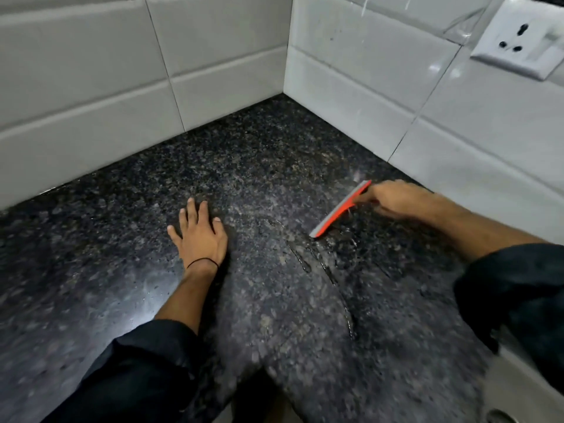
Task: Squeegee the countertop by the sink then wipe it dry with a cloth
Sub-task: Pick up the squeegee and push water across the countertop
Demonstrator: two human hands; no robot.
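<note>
— Where was the squeegee (340,209) at that moment?

— In the right hand (393,199), which was closed round its handle. The blade edge was down on the dark speckled countertop (259,166), set at a slant, with the far tip close to the tiled wall (381,96) beyond the right hand and the near tip pointing back toward the person.

— And the left hand (200,236)?

— Spread flat on the stone, fingers splayed, grasping nothing. It lay well apart from the squeegee, on the other side of the wet patch. A thin dark band (203,261) circled that wrist.

— Was there water to push?

— Thin streaks of water (320,267) ran on the stone just nearer the person than the blade, trailing toward the counter's front edge.

— How would the tool handle, do you reckon?

— Light, I'd judge: a small orange plastic body with a grey rubber lip. The lip should flex a little, so it wants steady downward pressure to seal against polished stone. Wet plastic could slip, so the handle behind the blade's middle was the sensible place to hold, which is where the right hand looked to be, though its fingers were blurred.

— Any cloth nearby?

— None in view.
</note>
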